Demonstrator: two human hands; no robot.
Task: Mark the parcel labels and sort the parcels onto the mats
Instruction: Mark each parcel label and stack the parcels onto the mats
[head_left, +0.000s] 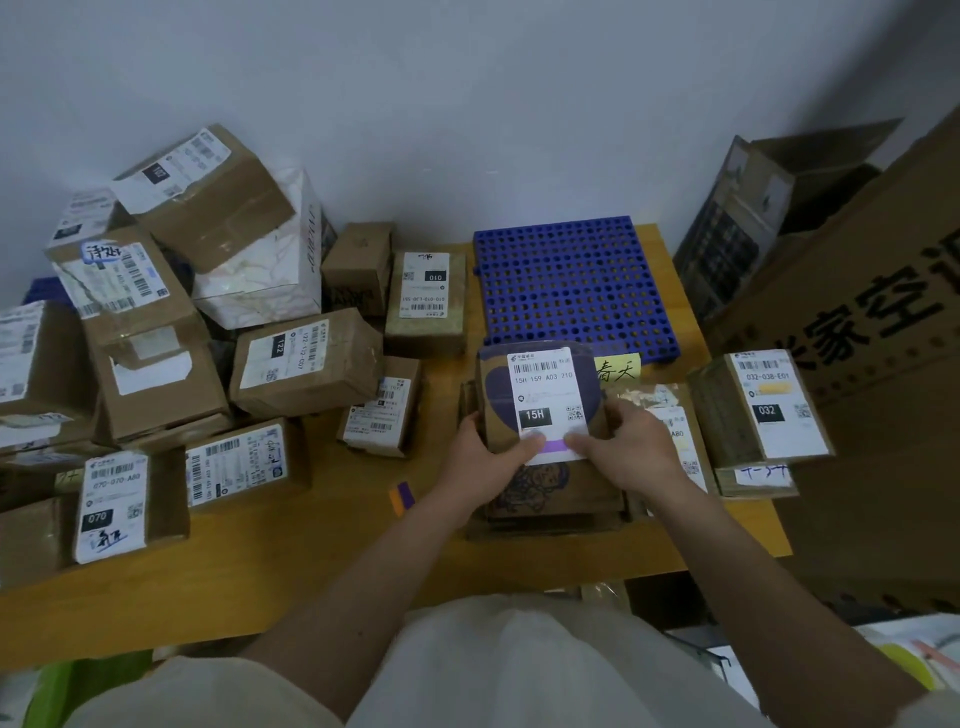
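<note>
Your left hand (480, 449) and right hand (621, 444) grip the purple-patterned parcel (540, 410) by its two sides, thumbs pressing the near edge of its white label (549, 402). It sits on a low stack of flat cartons (550, 499) at the near middle of the desk (322, 545). It looks light and stiff, so holding the side walls should serve; the glossy label may be slippery. The blue perforated mat (566, 286) lies just beyond, bare and open. Labelled boxes crowd the left (306, 358) and right (761, 410), so lift straight forward.
</note>
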